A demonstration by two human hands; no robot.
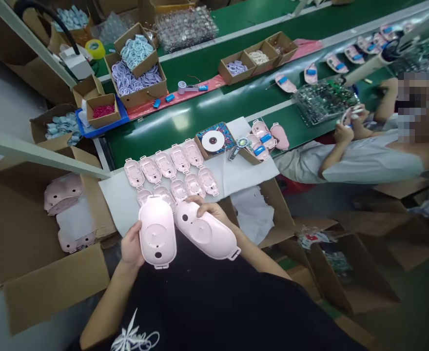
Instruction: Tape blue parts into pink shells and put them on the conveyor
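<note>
My left hand (pixel 132 249) grips one pale pink oval plastic shell (pixel 157 232) by its left edge, its flat back turned up toward me. My right hand (pixel 207 209) is curled over the top of a second pink shell (pixel 207 236), which lies tilted down to the right and nearly touches the first. Both are held just in front of a white sheet (pixel 243 173) where several more pink shells (pixel 174 170) lie open side up in two rows.
A large open carton (pixel 35 273) with stacked pink shells stands at my left. A reel of tape (pixel 213 141) and small boxes sit by the green conveyor (pixel 185 117). A seated co-worker (pixel 360 156) handles parts at the right. More cartons stand on the floor at lower right.
</note>
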